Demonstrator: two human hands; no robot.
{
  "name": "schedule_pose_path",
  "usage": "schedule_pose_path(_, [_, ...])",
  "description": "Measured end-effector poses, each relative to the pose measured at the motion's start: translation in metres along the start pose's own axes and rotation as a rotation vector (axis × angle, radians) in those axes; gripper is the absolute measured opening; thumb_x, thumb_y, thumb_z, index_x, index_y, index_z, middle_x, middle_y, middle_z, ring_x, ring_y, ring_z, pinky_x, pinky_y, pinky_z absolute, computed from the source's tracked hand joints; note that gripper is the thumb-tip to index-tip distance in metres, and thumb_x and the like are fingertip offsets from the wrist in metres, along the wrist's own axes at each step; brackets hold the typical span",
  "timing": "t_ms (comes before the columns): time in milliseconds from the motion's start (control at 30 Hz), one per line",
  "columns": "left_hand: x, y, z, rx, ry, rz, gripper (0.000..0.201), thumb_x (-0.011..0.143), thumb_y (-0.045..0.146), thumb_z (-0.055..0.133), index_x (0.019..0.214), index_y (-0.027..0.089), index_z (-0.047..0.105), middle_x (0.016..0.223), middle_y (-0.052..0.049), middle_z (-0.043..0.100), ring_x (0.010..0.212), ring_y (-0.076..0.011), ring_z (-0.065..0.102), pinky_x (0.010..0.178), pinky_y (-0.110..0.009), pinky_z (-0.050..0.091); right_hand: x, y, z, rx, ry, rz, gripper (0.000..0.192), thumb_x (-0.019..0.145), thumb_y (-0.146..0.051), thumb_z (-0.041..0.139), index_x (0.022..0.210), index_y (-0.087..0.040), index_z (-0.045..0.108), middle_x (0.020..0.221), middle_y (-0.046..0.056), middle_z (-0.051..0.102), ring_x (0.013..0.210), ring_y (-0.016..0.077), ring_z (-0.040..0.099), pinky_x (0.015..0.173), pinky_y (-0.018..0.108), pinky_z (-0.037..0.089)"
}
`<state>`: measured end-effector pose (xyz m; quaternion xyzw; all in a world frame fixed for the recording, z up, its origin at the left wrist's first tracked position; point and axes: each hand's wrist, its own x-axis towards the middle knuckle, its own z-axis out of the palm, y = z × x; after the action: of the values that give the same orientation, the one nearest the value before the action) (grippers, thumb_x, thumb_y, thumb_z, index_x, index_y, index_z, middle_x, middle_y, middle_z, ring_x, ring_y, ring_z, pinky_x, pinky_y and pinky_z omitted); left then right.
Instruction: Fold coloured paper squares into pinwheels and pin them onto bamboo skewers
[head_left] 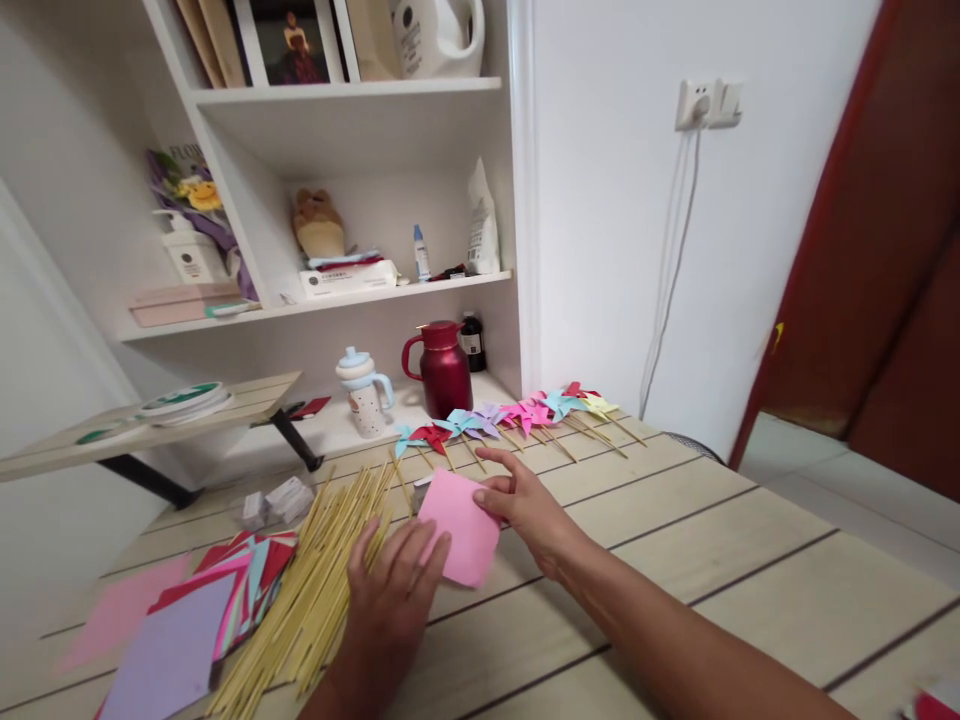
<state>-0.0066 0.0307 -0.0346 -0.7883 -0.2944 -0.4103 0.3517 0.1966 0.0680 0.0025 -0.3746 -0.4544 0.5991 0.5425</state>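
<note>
A square sheet of pink paper (pixel 459 530) is held up a little above the table between my hands. My right hand (pixel 525 505) pinches its right corner between thumb and fingers, with the index finger raised. At the paper's left edge, my left hand (pixel 397 590) has its thumb and fingertips closed on the sheet; the grip is partly hidden. Bamboo sticks (pixel 322 570) lie in a loose pile beside and under my left hand. Behind the sheet, a small grey object (pixel 421 492) is mostly covered. Finished paper pinwheels (pixel 491 420) on sticks lie in a row farther back.
Coloured paper sheets (pixel 176 640) are stacked at the left front, near small clear boxes (pixel 281 500). A red thermos jug (pixel 444 375) and a patterned cup (pixel 365 395) stand behind. At left is a low raised stand (pixel 255 400); shelves (pixel 360 92) rise at the back.
</note>
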Motion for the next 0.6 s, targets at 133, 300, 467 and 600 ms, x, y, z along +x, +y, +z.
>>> schedule_pose_path(133, [-0.004,-0.014,-0.006,-0.060,-0.015,-0.242,0.035,0.085,0.012,0.059,0.118,0.021,0.064,0.110,-0.011,0.065,0.104,-0.0230,0.060,0.099,-0.042,0.042,-0.003,-0.005,-0.001,-0.035,-0.039,-0.037,0.062,0.066,-0.033,0.077,0.122,-0.020,0.054,0.072,-0.002,0.063,0.062,0.0139,0.056,0.059,0.026,0.040])
schedule_pose_path(300, [0.004,-0.011,-0.018,-0.324,0.028,-0.873,0.027,0.090,0.030,0.053,0.112,0.021,0.065,0.104,-0.008,0.065,0.096,-0.0224,0.063,0.086,-0.037,0.049,-0.006,-0.008,-0.003,-0.075,-0.073,-0.032,0.049,0.069,-0.031,0.076,0.115,-0.020,0.060,0.069,-0.003,0.061,0.061,0.0123,0.052,0.057,0.025,0.037])
schedule_pose_path(467, [0.010,-0.005,-0.022,-0.648,0.030,-1.313,0.032,0.088,0.041,0.054,0.107,0.018,0.067,0.078,-0.001,0.064,0.068,-0.0156,0.060,0.067,-0.028,0.048,-0.006,-0.004,-0.005,-0.096,-0.118,-0.015,0.044,0.071,-0.033,0.076,0.111,-0.020,0.063,0.068,-0.004,0.061,0.060,0.0120,0.052,0.059,0.025,0.038])
schedule_pose_path(600, [0.007,-0.006,-0.017,-0.842,0.068,-1.407,0.034,0.087,0.044,0.056,0.105,0.017,0.066,0.074,0.001,0.062,0.062,-0.0123,0.056,0.066,-0.025,0.046,-0.004,-0.001,-0.006,-0.115,-0.144,-0.001,0.042,0.071,-0.034,0.076,0.109,-0.019,0.065,0.064,-0.004,0.059,0.058,0.0116,0.049,0.059,0.025,0.036])
